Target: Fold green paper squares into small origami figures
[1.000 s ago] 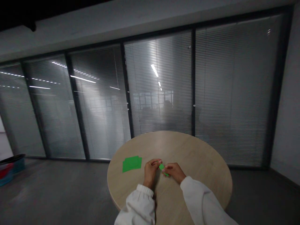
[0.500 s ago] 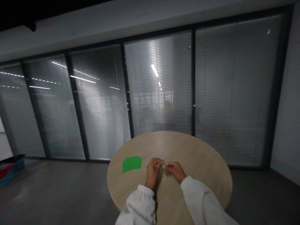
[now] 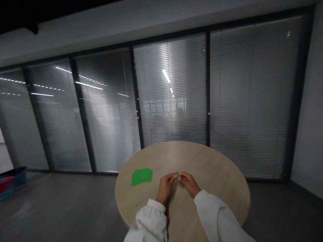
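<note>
Paper (image 3: 178, 174) — bright green, only slivers visible — in the fingertip pinch of both hands (image 3: 165, 187) (image 3: 189, 184), close together

"How are the arms angling?"

"The left arm (image 3: 149, 222) is slanting far and right; the right arm (image 3: 217, 215) is slanting far and left."

"And the hands?"

"The left hand (image 3: 165, 186) and the right hand (image 3: 189, 184) are facing each other, fingers (image 3: 184, 175) bending into pinches. Their tips are seemingly touching, though they're showing too small for certainty."
</note>
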`<state>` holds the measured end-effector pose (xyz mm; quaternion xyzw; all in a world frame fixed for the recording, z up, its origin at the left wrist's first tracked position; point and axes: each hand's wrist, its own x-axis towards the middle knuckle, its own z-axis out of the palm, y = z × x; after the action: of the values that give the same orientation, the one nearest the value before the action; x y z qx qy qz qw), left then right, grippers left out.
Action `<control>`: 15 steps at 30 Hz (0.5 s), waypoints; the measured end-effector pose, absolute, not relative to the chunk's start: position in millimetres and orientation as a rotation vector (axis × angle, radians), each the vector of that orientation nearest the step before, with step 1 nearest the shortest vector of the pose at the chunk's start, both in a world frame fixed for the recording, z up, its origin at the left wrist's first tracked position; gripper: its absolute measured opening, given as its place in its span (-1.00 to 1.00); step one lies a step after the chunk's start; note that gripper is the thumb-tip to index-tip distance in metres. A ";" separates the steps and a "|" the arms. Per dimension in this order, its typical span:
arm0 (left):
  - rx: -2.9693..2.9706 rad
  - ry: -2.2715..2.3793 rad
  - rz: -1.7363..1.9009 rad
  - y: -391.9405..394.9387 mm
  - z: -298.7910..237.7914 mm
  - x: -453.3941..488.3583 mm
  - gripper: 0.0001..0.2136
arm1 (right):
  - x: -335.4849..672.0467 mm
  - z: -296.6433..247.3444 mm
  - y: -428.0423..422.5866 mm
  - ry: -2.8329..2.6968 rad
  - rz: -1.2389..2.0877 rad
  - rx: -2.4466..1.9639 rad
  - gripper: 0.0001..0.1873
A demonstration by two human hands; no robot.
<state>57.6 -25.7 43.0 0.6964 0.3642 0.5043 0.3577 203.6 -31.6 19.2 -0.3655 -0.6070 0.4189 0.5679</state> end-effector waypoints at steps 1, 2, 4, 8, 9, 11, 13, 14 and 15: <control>1.810 0.945 1.290 -25.8 43.4 57.3 -0.66 | 203.4 18.1 -31.5 -1.436 0.976 -0.875 -0.56; 1.829 0.953 1.278 -26.3 44.0 57.2 -0.67 | 203.3 17.0 -31.4 -1.450 0.960 -0.898 -0.57; 1.869 0.976 1.263 -28.0 45.8 56.9 -0.68 | 203.6 15.5 -31.2 -1.495 0.894 -0.959 -0.61; 1.922 1.005 1.253 -31.4 48.6 56.7 -0.70 | 203.9 13.5 -30.1 -1.550 0.693 -1.065 -0.68; 1.929 1.008 1.250 -31.8 48.7 56.7 -0.70 | 203.9 12.7 -29.5 -1.557 0.652 -1.089 -0.69; 1.940 1.022 1.247 -32.1 48.4 56.6 -0.71 | 204.3 10.3 -27.5 -1.574 0.592 -1.132 -0.73; 1.945 1.047 1.261 -32.1 47.7 56.3 -0.72 | 205.5 7.1 -24.8 -1.570 0.557 -1.186 -0.75; 1.943 1.056 1.274 -32.0 47.4 56.0 -0.72 | 206.6 5.5 -23.4 -1.554 0.543 -1.224 -0.75; 1.937 1.061 1.288 -31.8 47.2 55.7 -0.72 | 207.7 4.1 -22.0 -1.531 0.530 -1.266 -0.75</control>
<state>55.7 -31.8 47.2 0.7254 0.3973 0.4825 0.2884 207.7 -22.0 4.1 -0.5272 -0.6376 0.2206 0.5166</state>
